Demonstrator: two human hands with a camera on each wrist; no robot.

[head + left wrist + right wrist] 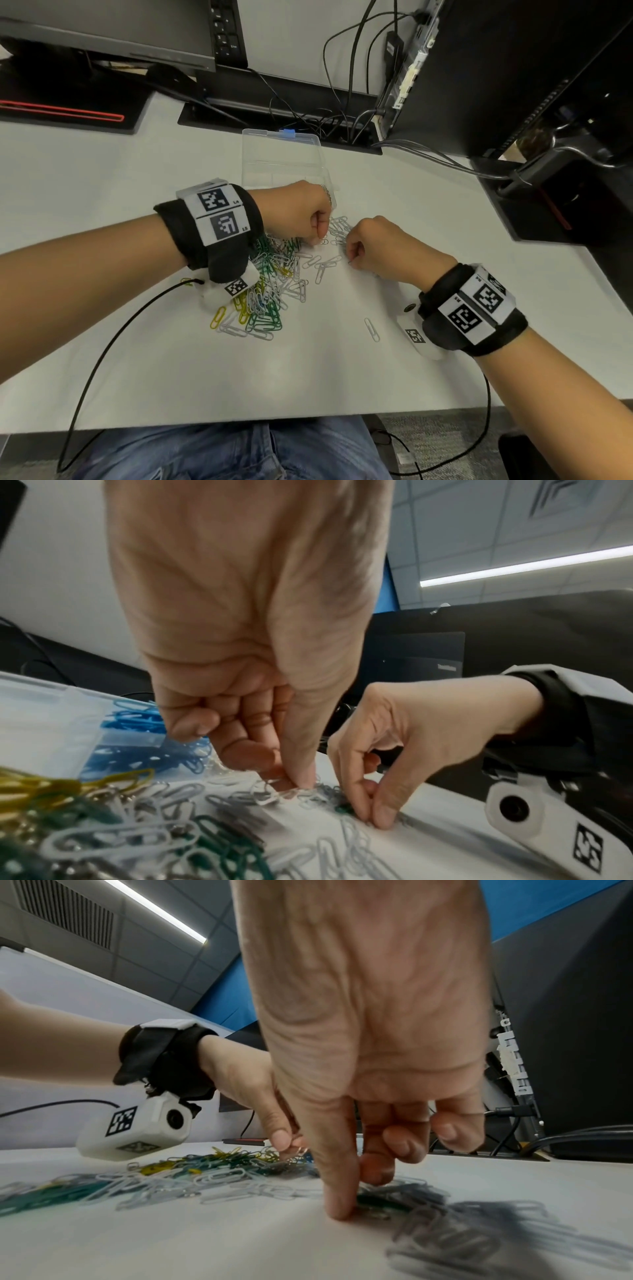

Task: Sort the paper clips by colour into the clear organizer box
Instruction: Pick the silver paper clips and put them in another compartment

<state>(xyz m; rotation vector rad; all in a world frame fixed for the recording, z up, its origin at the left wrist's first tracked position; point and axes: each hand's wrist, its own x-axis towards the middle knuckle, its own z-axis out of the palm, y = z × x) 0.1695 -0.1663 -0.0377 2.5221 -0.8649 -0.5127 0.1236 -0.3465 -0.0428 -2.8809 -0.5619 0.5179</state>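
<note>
Fingers of both hands are curled down onto the white desk (342, 377), each pinching at paper clips. Nearest the person, blue jeans (239, 452) show under the desk edge, and a black cable (102, 349) loops up to the left wrist camera. One white clip (371, 329) lies alone just beside the right wrist camera (416, 334). The right hand (383, 251) has its thumb and forefinger tips pressed to the desk, pinching a green clip (342, 808) at the edge of a small cluster of grey clips (339, 228); its other fingers are tucked in. The left hand (298, 214), close beside it with a narrow gap between, pinches a pale clip (274, 796) between thumb and forefinger, the remaining fingers folded into the palm. Under and just behind the left wrist spreads the main pile (270, 291), a loose mix of green, yellow, white and silver clips. Behind the left hand stands the clear box (281, 161) with its lid up; the left wrist view shows blue clips (137, 721) in one of its compartments. Farther back are a tangle of cables (325, 120), a monitor (109, 31) at the far left and a black computer tower (513, 75) at the right.
</note>
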